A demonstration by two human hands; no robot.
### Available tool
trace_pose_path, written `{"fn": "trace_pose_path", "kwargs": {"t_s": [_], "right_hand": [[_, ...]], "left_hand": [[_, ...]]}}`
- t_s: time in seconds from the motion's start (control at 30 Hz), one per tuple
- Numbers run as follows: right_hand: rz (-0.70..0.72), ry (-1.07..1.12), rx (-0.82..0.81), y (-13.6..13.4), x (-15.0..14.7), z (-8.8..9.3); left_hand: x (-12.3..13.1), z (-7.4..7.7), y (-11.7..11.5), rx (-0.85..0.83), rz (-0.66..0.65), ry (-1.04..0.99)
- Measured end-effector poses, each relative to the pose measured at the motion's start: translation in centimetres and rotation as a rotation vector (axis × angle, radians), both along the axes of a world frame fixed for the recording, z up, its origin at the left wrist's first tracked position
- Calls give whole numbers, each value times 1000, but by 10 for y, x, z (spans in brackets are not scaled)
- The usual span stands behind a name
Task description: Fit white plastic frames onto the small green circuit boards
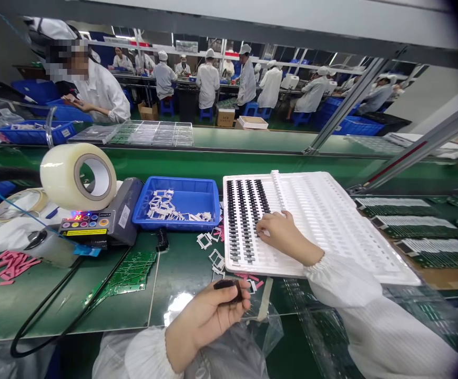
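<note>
My left hand [209, 316] is closed around a small dark block of black pieces [229, 292], held between thumb and fingers in front of the tray's near edge. A white foam tray [355, 231] with rows of narrow slots lies to the right. Several columns of small black components [234, 221] fill its left side. Over the tray, my right hand [286, 237] has its fingertips pinched together at the end of a column of these components. What they pinch is hidden behind the fingers. A white strip [278, 190] stands along the tray beside the columns.
A blue bin [177, 226] holds white frames. Left of it, a tape roll [79, 176] stands on a tape dispenser [124, 216]. Green circuit boards [130, 273] and pink strips [13, 266] lie on the bench. Racked boards [421, 226] are at right; co-workers sit beyond.
</note>
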State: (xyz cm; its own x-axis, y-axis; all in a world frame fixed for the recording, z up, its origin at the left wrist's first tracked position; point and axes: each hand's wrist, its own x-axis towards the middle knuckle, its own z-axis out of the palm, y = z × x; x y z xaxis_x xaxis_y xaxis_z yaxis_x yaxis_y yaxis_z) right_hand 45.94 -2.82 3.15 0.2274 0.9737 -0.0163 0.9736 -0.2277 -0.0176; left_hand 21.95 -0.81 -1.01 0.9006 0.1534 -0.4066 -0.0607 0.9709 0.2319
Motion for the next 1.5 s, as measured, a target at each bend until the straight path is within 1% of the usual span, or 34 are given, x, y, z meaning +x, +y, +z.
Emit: {"fn": "trace_pose_path", "kwargs": {"t_s": [0.1,0.2,0.23,0.27,0.3,0.33,0.4,0.47,0.5,0.6,0.67,0.7,0.77,0.83,0.9,1.0,1.1,1.23,1.3,1.37,1.43,1.47,1.5], "right_hand": [[32,-7,-12,4,0,7],[52,2,11,1,1,25],[64,57,33,-1,0,33],[90,166,47,-5,-4,41],[132,321,38,-8,-10,48],[185,505,0,-12,-18,53],[282,826,-141,-18,-37,58],[312,942,-257,-22,-57,54],[313,951,-272,-23,-64,51],[318,938,-229,-25,-73,39],[314,880,-163,-25,-64,33],[279,792,-115,-23,-56,30],[137,517,-12,-19,-35,24],[-27,261,50,-13,-14,15],[-114,145,55,-7,2,7],[-130,84,40,-1,9,-1],[-91,20,19,3,5,-3],[6,-31,5,9,4,-1],[40,-17,0,11,8,4],[52,18,8,11,12,14],[72,70,26,6,10,30],[105,154,29,2,5,39],[155,283,19,-3,-2,48]], "left_hand": [[1,1,1,16,-11,2],[2,2,4,16,-13,25],[2,3,5,13,-11,34],[2,3,6,11,-10,39],[1,4,7,12,-7,39],[1,4,7,13,-10,31],[1,3,7,23,-20,-4],[0,1,6,46,-43,-49],[0,1,5,61,-56,-71],[-2,1,4,81,-56,-97],[-3,2,4,64,-47,-87],[-4,3,4,53,-47,-81],[-5,4,3,29,-50,-69],[-5,4,3,14,-47,-60],[-4,2,2,8,-41,-59],[-3,-1,1,-6,-32,-75],[-3,0,1,-10,-14,-90],[-3,4,1,9,8,-50],[-3,5,1,14,14,-30],[-3,5,2,16,23,-34],[-2,3,3,7,32,-55],[-2,3,4,-2,36,-66],[-2,2,5,-13,41,-78]]}}
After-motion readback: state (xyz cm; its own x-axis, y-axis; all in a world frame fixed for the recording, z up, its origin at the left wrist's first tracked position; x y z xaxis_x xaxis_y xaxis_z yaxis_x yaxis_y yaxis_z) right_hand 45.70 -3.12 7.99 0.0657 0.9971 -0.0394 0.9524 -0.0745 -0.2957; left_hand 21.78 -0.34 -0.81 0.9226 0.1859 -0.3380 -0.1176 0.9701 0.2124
